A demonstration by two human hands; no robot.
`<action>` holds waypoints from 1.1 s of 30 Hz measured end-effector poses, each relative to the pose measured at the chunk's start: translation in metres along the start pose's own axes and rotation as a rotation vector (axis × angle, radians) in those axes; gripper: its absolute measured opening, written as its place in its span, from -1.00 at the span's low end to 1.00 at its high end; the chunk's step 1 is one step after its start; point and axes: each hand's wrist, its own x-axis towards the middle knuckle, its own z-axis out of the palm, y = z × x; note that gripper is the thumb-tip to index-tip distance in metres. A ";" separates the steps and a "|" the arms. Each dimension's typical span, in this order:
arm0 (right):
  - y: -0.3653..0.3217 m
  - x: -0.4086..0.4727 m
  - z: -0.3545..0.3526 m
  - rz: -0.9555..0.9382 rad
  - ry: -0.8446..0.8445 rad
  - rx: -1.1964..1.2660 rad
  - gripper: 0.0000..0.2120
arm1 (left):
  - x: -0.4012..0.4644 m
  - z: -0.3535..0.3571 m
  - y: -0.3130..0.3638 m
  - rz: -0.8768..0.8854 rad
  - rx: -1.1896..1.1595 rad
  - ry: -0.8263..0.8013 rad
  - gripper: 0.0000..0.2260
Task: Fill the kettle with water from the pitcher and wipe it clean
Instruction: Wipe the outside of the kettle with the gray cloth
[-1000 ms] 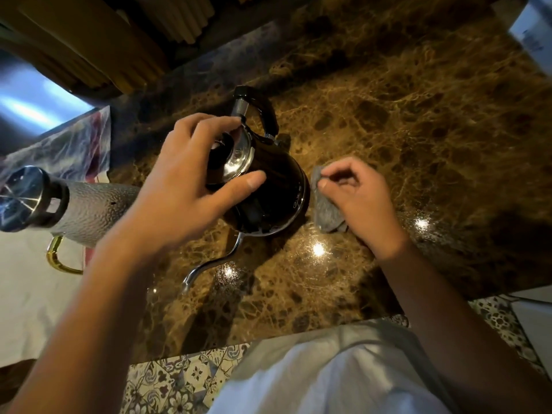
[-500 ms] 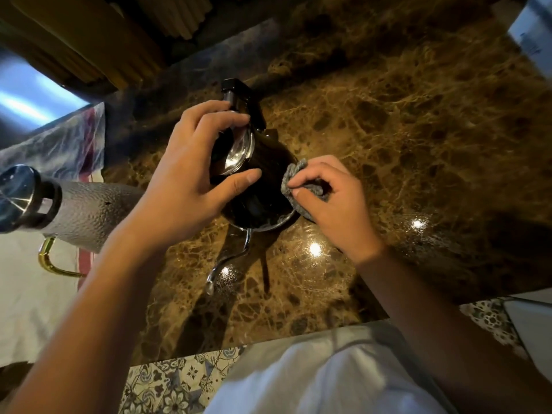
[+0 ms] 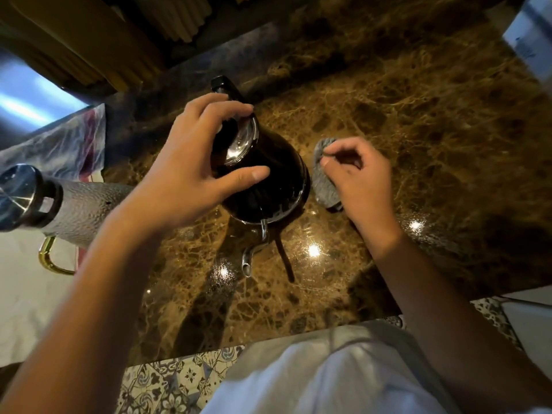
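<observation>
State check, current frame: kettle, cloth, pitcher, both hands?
kettle: upright on the counter, lid on, spout toward the person
cloth: bunched, beside the kettle; contact unclear
pitcher: capped, standing left of the kettle
left hand: gripping the kettle's top
right hand: holding the cloth, low near the counter

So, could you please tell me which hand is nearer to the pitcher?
Left. The left hand grips the kettle just right of the pitcher; the right hand, holding the cloth, is beyond the kettle.
</observation>
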 end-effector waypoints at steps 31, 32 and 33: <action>0.016 -0.029 0.004 -0.112 -0.119 -0.419 -0.83 | -0.012 0.010 0.001 -0.042 0.150 0.072 -0.37; 0.015 -0.028 0.003 -0.116 -0.132 -0.396 -0.89 | -0.012 0.010 0.001 -0.042 0.146 0.072 -0.39; 0.015 -0.028 0.002 -0.123 -0.129 -0.354 -0.92 | -0.012 0.010 0.001 -0.043 0.141 0.071 -0.39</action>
